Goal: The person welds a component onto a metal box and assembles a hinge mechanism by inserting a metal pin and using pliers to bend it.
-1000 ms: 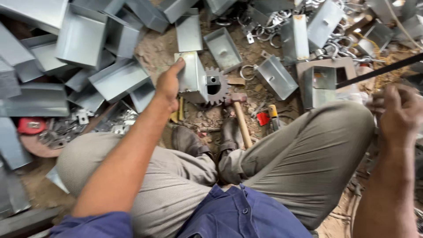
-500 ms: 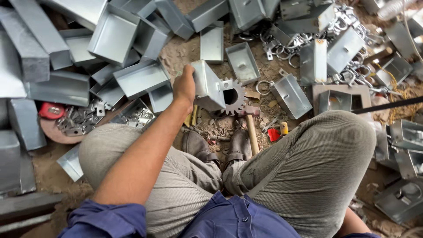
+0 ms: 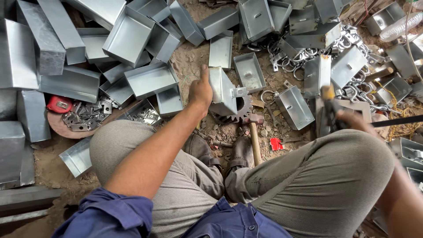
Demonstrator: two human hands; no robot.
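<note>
Left hand (image 3: 200,92) was clamped on the box (image 3: 221,90) upright over the gear (image 3: 240,110); right hand (image 3: 352,121) was closed on a tool (image 3: 328,94); steadying the box squarely seemed wise.

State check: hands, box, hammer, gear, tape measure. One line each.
Left hand: gripping the metal box
Metal box: tilted on the gear
Gear: flat on dirt, partly covered
Hammer: lying loose, untouched
Right hand: blurred, on a tool
Tape measure: lying closed
</note>
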